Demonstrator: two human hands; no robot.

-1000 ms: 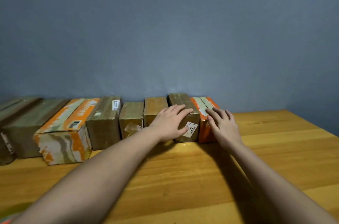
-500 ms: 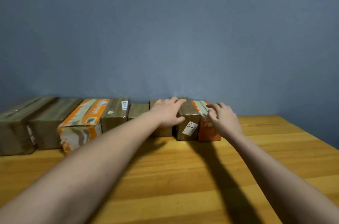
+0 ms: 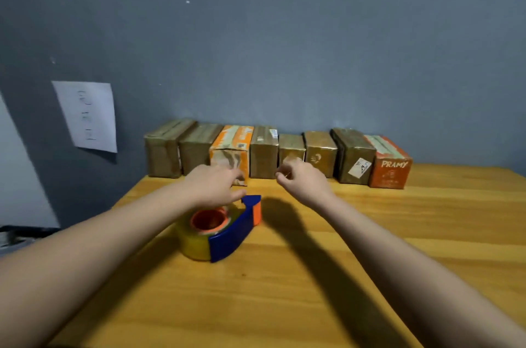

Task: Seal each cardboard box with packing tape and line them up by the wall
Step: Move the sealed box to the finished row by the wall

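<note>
I count eight taped cardboard boxes (image 3: 263, 152) in one row against the grey wall (image 3: 284, 48), and one tape dispenser (image 3: 220, 229) on the wooden table (image 3: 370, 248). My left hand (image 3: 212, 188) hovers above the dispenser, fingers loosely spread (holding nothing); my right hand (image 3: 303, 182) hangs loosely curled, empty.

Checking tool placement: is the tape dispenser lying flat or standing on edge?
Lying flat. The tape dispenser rests on its side on the table, its orange core hole facing up. The left hand hovers just above it.
</note>
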